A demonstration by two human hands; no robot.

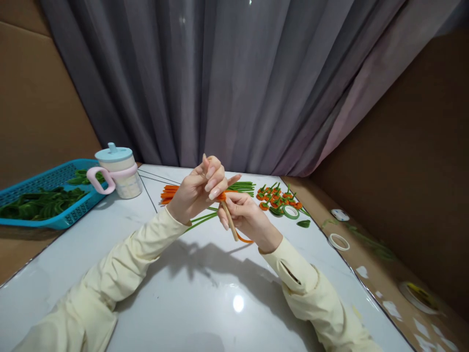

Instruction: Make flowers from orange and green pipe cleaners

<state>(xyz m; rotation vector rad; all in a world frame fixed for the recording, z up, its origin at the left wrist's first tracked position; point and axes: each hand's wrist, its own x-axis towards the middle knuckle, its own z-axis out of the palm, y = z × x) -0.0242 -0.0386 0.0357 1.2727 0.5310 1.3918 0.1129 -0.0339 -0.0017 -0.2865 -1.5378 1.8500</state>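
My right hand (245,212) grips a pale wooden stick (230,222), which tilts down toward me. Wound at the stick's upper end is an orange pipe cleaner (222,196), its loose tail curving out below my right hand. My left hand (203,183) is at that same end, fingers curled, with thumb and fingertips closed on the orange winding. Behind my hands lie a bundle of orange pipe cleaners (169,192) and a bundle of green pipe cleaners (244,187), both partly hidden. Several small orange pieces with green stems (274,195) are grouped at the right.
A blue basket (58,222) with green leaf shapes stands at the left, beside a lidded cup (126,176) with a pink handle. A green tape roll (291,211) and a green leaf piece (303,224) lie right. A white tape roll (339,242) is near the table's right edge.
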